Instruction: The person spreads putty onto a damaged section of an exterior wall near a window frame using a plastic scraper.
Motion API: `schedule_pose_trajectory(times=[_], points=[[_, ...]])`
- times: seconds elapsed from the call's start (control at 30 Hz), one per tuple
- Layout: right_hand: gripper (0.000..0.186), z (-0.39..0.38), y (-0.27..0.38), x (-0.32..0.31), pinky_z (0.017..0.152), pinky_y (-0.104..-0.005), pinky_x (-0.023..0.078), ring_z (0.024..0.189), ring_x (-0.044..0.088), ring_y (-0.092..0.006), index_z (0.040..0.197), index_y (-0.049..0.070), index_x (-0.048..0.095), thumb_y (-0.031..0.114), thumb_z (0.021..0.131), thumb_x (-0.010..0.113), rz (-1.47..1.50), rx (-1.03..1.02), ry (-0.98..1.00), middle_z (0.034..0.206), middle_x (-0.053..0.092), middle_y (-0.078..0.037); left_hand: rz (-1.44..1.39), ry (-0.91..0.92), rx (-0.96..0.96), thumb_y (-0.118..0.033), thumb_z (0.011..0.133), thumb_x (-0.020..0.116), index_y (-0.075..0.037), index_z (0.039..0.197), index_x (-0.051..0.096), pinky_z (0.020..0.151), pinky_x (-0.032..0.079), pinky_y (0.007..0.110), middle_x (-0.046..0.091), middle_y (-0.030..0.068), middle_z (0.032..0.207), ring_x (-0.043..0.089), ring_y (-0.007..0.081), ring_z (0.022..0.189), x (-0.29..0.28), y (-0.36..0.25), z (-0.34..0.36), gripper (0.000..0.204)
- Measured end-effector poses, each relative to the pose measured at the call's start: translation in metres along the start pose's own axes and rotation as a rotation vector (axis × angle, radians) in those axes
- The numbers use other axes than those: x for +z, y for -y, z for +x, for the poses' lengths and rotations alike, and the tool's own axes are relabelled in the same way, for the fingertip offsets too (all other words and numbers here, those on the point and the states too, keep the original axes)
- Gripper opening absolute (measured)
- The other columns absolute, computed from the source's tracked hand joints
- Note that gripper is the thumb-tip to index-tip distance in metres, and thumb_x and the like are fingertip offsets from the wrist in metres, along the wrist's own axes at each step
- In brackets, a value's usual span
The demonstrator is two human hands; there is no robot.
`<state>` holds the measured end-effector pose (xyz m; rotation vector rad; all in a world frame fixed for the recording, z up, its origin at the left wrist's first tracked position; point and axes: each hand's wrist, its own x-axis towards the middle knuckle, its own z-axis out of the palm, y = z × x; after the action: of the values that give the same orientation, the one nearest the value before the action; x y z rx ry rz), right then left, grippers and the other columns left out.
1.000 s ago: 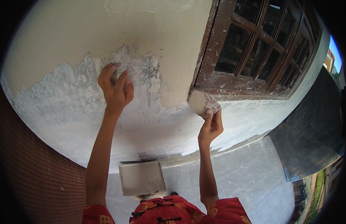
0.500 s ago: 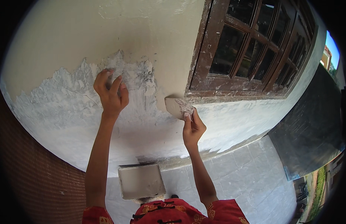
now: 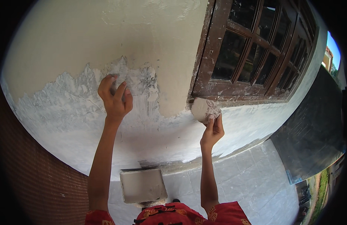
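Note:
Against the pale wall [image 3: 68, 33], on a rough patch of greyish-white filler [image 3: 74, 88], my left hand [image 3: 115, 99] rests with bent fingers spread apart. I can make out nothing held between them. Further right, my right hand [image 3: 212, 131] pinches a flat putty scraper [image 3: 200, 108] between thumb and fingers. Whitish putty is smeared over the scraper's face. Its upper edge is at the wall just below the lower left corner of the brown window frame [image 3: 203, 88].
Below my hands a shallow rectangular tray [image 3: 122, 187] holds smooth beige putty. Grey tiles [image 3: 229, 168] cover the floor. A brown ribbed surface [image 3: 38, 168] curves along the left, and a large dark panel [image 3: 308, 123] leans at the right.
My right hand has moved the scraper to the right, from beside the window corner to beneath the frame. My left hand keeps its place on the wall; the view has shifted slightly.

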<state>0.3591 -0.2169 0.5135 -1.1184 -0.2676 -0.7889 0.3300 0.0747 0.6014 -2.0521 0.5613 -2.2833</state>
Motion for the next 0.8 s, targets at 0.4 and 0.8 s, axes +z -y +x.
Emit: schedule_pose_trajectory(times=[0.4, 0.8], points=[[0.036, 0.004, 0.007, 0.000, 0.081, -0.0293, 0.050, 0.095, 0.060, -0.0180, 0.123, -0.014, 0.047, 0.003, 0.092, 0.052, 0.024, -0.011, 0.039, 0.108, 0.062, -0.018, 0.017, 0.031, 0.007, -0.004, 0.083, 0.053, -0.008, 0.116, 0.044, 0.090, 0.039, 0.043, 0.036, 0.0166, 0.123, 0.038, 0.0341, 0.115, -0.001, -0.003, -0.001, 0.034], [0.036, 0.006, 0.011, 0.002, 0.081, -0.0299, 0.051, 0.095, 0.059, -0.0182, 0.123, -0.014, 0.047, 0.003, 0.092, 0.053, 0.019, -0.022, 0.012, 0.109, 0.061, -0.020, 0.019, 0.017, 0.016, -0.006, 0.083, 0.054, -0.008, 0.116, 0.046, 0.090, 0.036, 0.041, 0.038, 0.0167, 0.123, 0.038, 0.0343, 0.114, 0.000, -0.003, -0.002, 0.034]])
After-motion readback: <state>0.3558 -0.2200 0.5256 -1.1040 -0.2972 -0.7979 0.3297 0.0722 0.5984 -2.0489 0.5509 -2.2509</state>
